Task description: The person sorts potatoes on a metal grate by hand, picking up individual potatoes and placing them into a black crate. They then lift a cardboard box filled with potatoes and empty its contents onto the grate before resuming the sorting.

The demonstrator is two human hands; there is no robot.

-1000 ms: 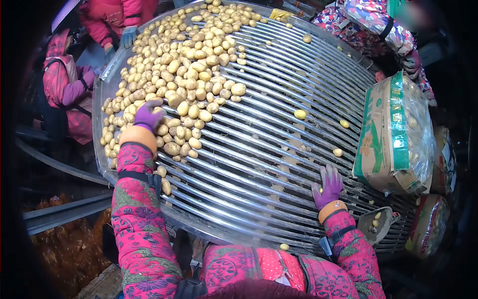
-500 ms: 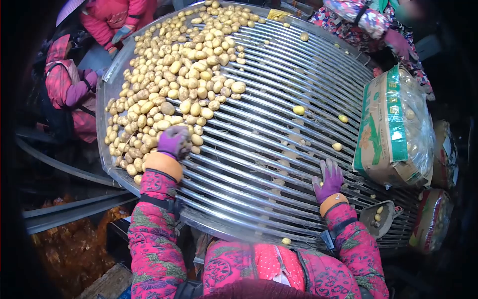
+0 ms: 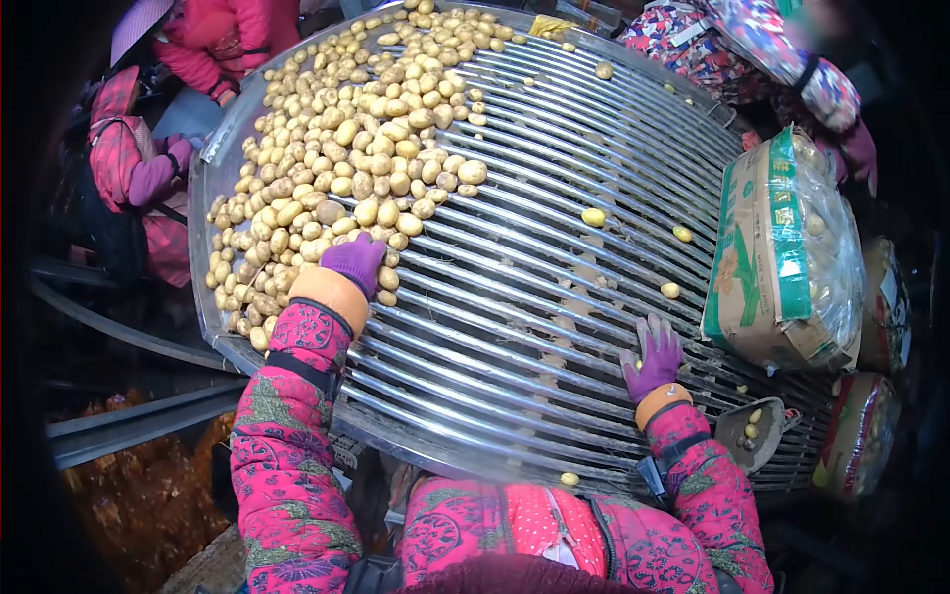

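Note:
A large heap of potatoes [image 3: 327, 148] covers the left part of a slatted metal sorting table [image 3: 515, 287]. My left hand [image 3: 356, 263], in a purple glove, lies palm down at the lower right edge of the heap. Its bent fingers are slightly apart over the potatoes; the fingertips are partly hidden, and no held potato shows. On the bars at the right rests my right hand [image 3: 654, 358], also gloved, with fingers spread and nothing held. A single potato [image 3: 670, 290] lies just above it.
A filled potato bag with a green stripe [image 3: 757, 247] stands on the table's right side. Below it sits a grey scoop [image 3: 749, 436] holding a few potatoes. Another bag [image 3: 856, 436] is at lower right. Co-workers [image 3: 139, 148] stand along the far edges.
My left hand has moved slightly up and turned from a curled grip to palm down over the potatoes. My right hand stays put. The co-worker at upper right has shifted an arm rightward.

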